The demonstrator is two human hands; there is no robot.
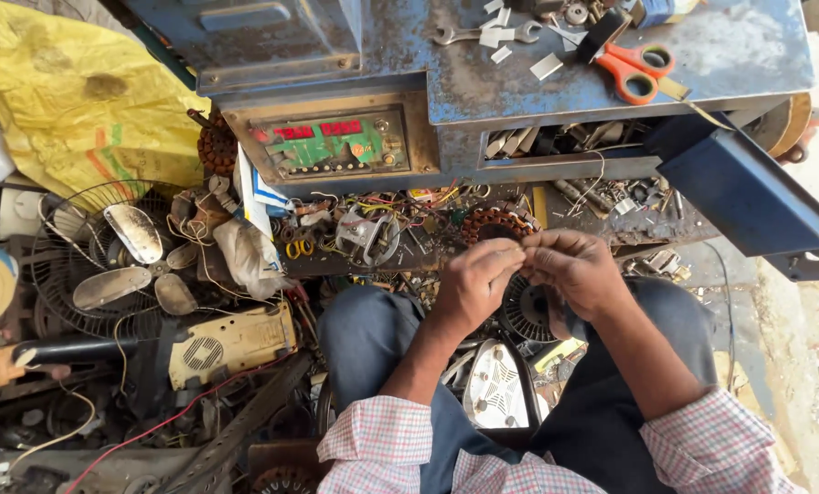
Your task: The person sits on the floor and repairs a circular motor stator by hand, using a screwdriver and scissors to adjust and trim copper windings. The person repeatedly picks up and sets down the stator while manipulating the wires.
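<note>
Hands over lap | we are pinching something small, unidentifiable, between left hand and right hand, both narrowed | motor part sitting beneath, catching drops.

A worn blue metal desk fills the upper frame, carrying orange-handled scissors, a spanner and small metal scraps.
</note>
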